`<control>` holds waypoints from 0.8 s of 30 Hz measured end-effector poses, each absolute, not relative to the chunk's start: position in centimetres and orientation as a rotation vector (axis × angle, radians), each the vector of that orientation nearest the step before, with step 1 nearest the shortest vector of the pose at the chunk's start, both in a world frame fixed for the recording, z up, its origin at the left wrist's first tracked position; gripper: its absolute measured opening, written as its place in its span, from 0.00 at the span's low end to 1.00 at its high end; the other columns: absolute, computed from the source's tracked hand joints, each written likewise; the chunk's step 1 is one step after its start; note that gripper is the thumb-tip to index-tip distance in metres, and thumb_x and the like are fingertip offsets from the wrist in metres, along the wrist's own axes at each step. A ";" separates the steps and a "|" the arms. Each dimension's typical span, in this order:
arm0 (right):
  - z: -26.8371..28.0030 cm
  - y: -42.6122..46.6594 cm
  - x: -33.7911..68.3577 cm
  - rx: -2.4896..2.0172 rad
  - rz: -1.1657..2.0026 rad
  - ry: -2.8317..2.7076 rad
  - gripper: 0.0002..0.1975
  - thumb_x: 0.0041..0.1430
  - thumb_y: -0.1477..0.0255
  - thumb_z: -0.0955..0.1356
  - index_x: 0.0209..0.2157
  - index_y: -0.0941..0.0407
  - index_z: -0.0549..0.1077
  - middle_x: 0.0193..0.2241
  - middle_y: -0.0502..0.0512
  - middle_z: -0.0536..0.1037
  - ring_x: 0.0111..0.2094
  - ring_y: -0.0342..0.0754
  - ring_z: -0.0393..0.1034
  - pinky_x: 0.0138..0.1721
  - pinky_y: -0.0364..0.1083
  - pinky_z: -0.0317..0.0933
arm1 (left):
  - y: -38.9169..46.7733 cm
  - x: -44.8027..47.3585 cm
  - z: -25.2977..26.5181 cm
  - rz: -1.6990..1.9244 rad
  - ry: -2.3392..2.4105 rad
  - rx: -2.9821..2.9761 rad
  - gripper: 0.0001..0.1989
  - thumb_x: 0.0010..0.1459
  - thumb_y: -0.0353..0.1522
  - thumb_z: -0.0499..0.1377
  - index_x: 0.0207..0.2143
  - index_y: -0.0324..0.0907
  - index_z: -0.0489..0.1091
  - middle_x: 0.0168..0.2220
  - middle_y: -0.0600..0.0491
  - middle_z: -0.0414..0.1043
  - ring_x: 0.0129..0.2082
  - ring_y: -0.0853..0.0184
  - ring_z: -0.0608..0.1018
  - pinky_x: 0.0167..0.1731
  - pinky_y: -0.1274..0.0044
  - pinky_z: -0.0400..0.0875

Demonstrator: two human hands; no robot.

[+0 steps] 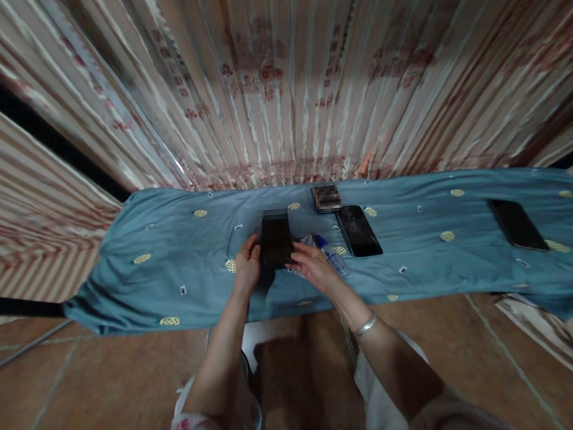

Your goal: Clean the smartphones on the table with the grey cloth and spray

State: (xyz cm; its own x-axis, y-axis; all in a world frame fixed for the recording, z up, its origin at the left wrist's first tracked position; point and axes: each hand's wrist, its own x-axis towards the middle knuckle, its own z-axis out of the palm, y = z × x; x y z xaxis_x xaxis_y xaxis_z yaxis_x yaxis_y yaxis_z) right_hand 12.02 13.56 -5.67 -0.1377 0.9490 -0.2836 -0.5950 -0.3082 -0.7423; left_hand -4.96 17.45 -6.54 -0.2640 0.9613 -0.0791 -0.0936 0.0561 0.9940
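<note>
My left hand (248,262) and my right hand (311,259) hold a dark, flat rectangular object (276,242) of about phone size between them, just over the blue cloth. Fingers of the left are closed on its left edge, those of the right on its lower right side. Its upper end is pixelated, and I cannot tell its exact kind. Partly behind my right hand lies a clear plastic packet with blue parts (330,251). To the right of it rests a black phone (359,231) with marks on its glass, and a small pixelated box (326,199) touches or nearly touches its top.
A blue cloth with yellow patterns (122,283) covers the long, narrow surface. Farther right lies another black phone (517,224). Striped, flowered curtains (268,123) hang behind and at the sides, with dark poles (13,306) at the left. Brown tiles (82,407) form the floor.
</note>
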 end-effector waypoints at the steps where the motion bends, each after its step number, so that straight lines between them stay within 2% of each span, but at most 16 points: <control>1: -5.7 13.7 12.0 -0.888 1.705 -0.577 0.13 0.42 0.76 0.75 0.34 0.54 0.79 0.33 0.49 0.82 0.33 0.43 0.75 0.35 0.42 0.72 | 17.7 -5.0 -6.8 1.393 1.364 0.950 0.12 0.44 0.26 0.64 0.34 0.45 0.79 0.38 0.51 0.79 0.46 0.60 0.77 0.56 0.69 0.63; 7: -6.3 14.4 12.4 -0.867 1.719 -0.615 0.14 0.43 0.74 0.76 0.36 0.56 0.78 0.35 0.51 0.81 0.35 0.44 0.76 0.39 0.45 0.72 | 18.6 -5.2 -7.5 1.351 1.386 1.046 0.13 0.46 0.30 0.62 0.37 0.43 0.78 0.40 0.50 0.79 0.46 0.58 0.77 0.56 0.67 0.64; 15: -7.4 14.5 12.7 -0.888 1.668 -0.541 0.20 0.41 0.73 0.78 0.40 0.53 0.76 0.32 0.50 0.80 0.36 0.46 0.76 0.43 0.50 0.73 | 19.2 -5.2 -7.6 1.222 1.349 1.080 0.21 0.49 0.36 0.61 0.46 0.39 0.75 0.48 0.45 0.78 0.51 0.54 0.76 0.55 0.63 0.66; 20: -7.9 14.6 12.5 -0.918 1.654 -0.539 0.20 0.39 0.71 0.78 0.38 0.54 0.77 0.34 0.51 0.80 0.36 0.47 0.75 0.42 0.50 0.73 | 19.2 -4.7 -7.4 1.248 1.306 1.041 0.20 0.48 0.35 0.64 0.45 0.41 0.76 0.50 0.46 0.76 0.54 0.54 0.74 0.58 0.63 0.63; 24: -7.9 14.7 12.5 -0.943 1.649 -0.536 0.20 0.39 0.70 0.78 0.38 0.54 0.76 0.35 0.52 0.80 0.37 0.46 0.75 0.41 0.49 0.73 | 19.4 -4.2 -7.2 1.285 1.275 0.905 0.20 0.46 0.35 0.65 0.45 0.41 0.75 0.48 0.48 0.78 0.52 0.57 0.76 0.57 0.65 0.64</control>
State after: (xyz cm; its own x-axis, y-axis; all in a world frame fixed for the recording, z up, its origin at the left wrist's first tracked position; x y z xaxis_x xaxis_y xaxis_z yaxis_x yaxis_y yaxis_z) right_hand 12.52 14.71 -7.89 -0.0748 0.9491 -0.3060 -0.5877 -0.2899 -0.7554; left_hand -4.23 19.37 -7.19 -0.1507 0.9759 -0.1581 -0.1659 0.1327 0.9772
